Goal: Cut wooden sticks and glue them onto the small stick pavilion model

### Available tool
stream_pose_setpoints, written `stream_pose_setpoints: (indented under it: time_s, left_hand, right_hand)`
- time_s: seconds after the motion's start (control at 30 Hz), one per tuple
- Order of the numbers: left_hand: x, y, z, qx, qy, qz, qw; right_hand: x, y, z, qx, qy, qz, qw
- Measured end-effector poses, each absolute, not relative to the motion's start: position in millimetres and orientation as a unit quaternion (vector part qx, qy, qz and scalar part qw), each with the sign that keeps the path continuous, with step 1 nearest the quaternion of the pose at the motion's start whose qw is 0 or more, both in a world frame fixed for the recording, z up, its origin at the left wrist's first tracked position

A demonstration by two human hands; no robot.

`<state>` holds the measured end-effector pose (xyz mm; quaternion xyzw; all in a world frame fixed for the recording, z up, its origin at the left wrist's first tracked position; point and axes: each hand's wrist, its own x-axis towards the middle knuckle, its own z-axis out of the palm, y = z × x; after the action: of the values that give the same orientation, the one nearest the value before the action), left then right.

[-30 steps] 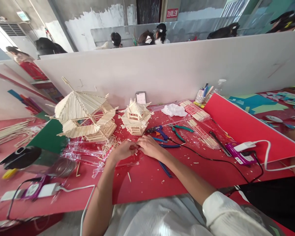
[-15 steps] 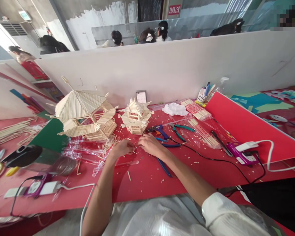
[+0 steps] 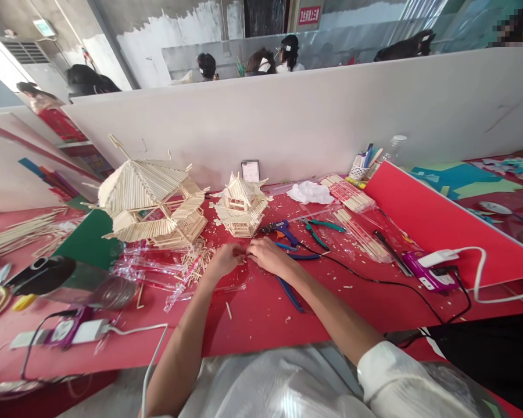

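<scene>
My left hand (image 3: 225, 260) and my right hand (image 3: 265, 254) meet low over the red table, fingertips close together. Both are closed in a pinch, and whatever small piece lies between them is too small to make out. Just beyond them stands a little pagoda (image 3: 241, 206) of wooden sticks. Farther left is a larger stick pavilion (image 3: 150, 200) with a slatted roof. A blue glue gun (image 3: 286, 231) lies by my right hand, and blue-handled pliers (image 3: 292, 295) are partly covered by my right forearm. Cut stick bits (image 3: 196, 259) are heaped beside my left hand.
Green-handled pliers (image 3: 317, 235) and packs of sticks (image 3: 361, 235) lie to the right, near a purple power strip (image 3: 431, 273) with trailing cables. A clear jar (image 3: 108, 292) lies at left. A red board (image 3: 444, 223) leans at right; a white partition (image 3: 287, 122) closes the back.
My left hand has shifted right and slightly up, closing the gap to my right hand. The right hand has barely moved.
</scene>
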<state>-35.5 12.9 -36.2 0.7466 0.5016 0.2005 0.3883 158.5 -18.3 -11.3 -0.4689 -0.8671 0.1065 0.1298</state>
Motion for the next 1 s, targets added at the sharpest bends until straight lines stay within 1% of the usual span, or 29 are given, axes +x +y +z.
stream_pose_setpoints:
  time_s: [0.1,0.2,0.33,0.5,0.6,0.67,0.8,1.0]
  left_hand:
    - [-45.2,15.9,-34.5,0.728,0.556,0.190,0.354]
    - [-61.2,18.8,-26.3,0.709,0.604,0.189,0.311]
    - [-71.0,18.3,-10.5,0.703,0.616,0.222,0.276]
    - [-53.8,11.1,-0.1,0.725,0.549,0.281,0.308]
    - [-40.0,5.3,-1.7,0.730,0.459,0.362,0.355]
    - [-33.8,1.8,-3.4,0.729,0.417,0.403,0.364]
    - [-29.8,-3.2,-2.5,0.760,0.384,0.419,0.314]
    - [-33.8,-6.1,3.9,0.814,0.349,0.412,0.213]
  right_hand:
    - [161.7,-16.1,-13.6,-0.471,-0.856,0.131,0.170]
    - [165.4,-13.7,-17.0,-0.467,-0.835,0.175,0.232]
    - [168.8,-10.7,-22.4,-0.447,-0.796,0.253,0.320]
    - [165.1,-9.2,-28.2,-0.425,-0.732,0.349,0.403]
    - [160.9,-9.2,-30.1,-0.416,-0.676,0.404,0.454]
    - [159.1,-9.1,-30.9,-0.411,-0.631,0.440,0.489]
    - [157.7,-9.5,-31.6,-0.410,-0.571,0.481,0.525]
    - [154.7,-13.5,-26.5,-0.392,-0.503,0.539,0.551]
